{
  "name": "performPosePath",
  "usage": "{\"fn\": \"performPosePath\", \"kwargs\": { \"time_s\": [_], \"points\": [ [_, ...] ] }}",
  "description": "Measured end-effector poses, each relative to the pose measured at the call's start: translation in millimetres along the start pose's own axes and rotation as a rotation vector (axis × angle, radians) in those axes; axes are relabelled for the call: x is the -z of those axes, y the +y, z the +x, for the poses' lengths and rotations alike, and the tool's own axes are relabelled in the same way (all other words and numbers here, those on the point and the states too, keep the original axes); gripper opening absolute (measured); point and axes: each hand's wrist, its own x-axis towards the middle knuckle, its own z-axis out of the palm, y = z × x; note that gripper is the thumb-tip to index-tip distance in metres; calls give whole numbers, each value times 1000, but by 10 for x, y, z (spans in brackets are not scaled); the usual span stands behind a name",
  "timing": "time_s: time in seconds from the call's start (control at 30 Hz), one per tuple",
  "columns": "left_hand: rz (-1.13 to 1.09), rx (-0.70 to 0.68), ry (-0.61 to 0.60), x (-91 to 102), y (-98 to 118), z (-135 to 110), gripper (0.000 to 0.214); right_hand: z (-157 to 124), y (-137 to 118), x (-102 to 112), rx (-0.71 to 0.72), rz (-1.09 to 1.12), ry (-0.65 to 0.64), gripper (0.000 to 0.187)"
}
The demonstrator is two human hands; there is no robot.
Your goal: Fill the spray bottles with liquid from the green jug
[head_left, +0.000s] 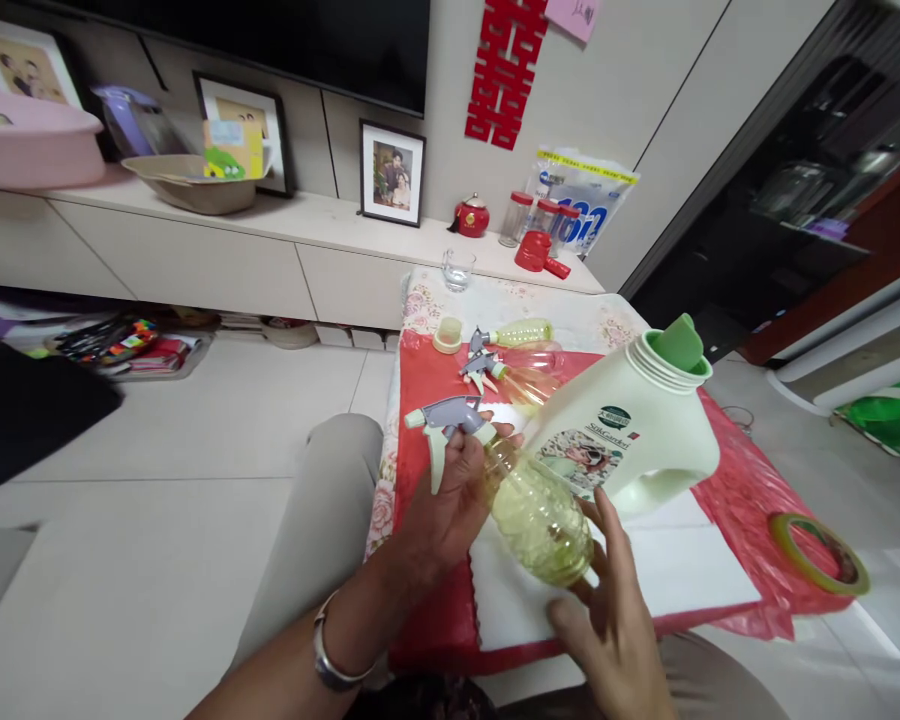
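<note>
Tilted in front of me is a clear yellowish spray bottle (541, 520) with a grey and pale green trigger head (450, 418). My left hand (456, 490) is closed round its neck, just below the trigger. At the bottle's base, my right hand (615, 610) has its fingers curved and spread, with the fingertips at or very near the plastic; part of them is hidden behind the bottle. A large pale green detergent jug (607, 430) without its lid stands just beyond, a green spout (679, 343) in its mouth. Behind lie several more spray bottles (525, 332) on their sides.
White paper (690, 560) lies on red plastic sheeting (435, 610) over a flowered tablecloth. A tape roll (819, 553) rests at the right edge. Further back are a pale cap (448, 335), a glass cup (458, 268) and a red scoop (534, 251).
</note>
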Motion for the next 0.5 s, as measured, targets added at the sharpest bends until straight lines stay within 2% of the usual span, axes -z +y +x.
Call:
{"fn": "performPosePath", "kwargs": {
  "time_s": [0.07,0.1,0.13,0.17,0.27,0.33,0.4,0.5],
  "points": [
    [9,4,0,16,39,8,30,-31,14,-39,230,-276,78,76],
    [18,26,-15,21,62,3,32,-44,18,-59,270,-306,99,70],
    [28,46,-35,25,87,-9,33,-51,18,-76,243,-248,94,66],
    [39,57,-59,28,114,-25,35,-51,14,-91,154,-110,57,66],
    [86,43,-131,46,195,-81,36,-1,2,-119,-267,436,-167,77],
    [135,18,-144,59,249,-105,32,55,12,-136,-438,661,-314,80],
    [187,1,-126,58,314,-97,26,102,45,-159,-496,736,-386,74],
    [272,-84,-62,6,459,26,22,119,119,-192,-463,720,-421,69]
  ]
}}
